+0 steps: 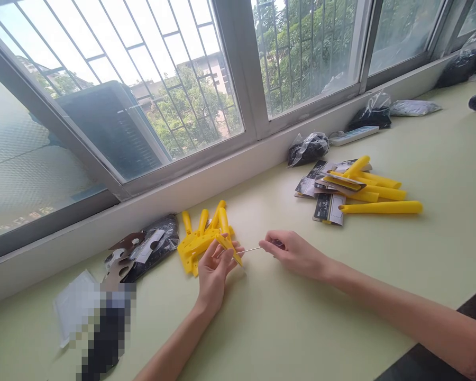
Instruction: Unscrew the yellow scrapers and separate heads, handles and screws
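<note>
My left hand is closed on a yellow plastic scraper, its flat end tilted down to the right just above the table. My right hand is wrapped round the handle of a screwdriver, most of which the fingers hide. The thin metal shaft of this screwdriver points left and reaches the scraper; its tip is hidden at my left fingers. Right behind my left hand lies a pile of yellow scraper parts with round handles and flat, holed heads.
Carded yellow-handled scrapers are heaped at the right. A black plastic bag with cut cards lies at left, beside a clear packet. Along the window ledge are bags of dark items and a white power strip.
</note>
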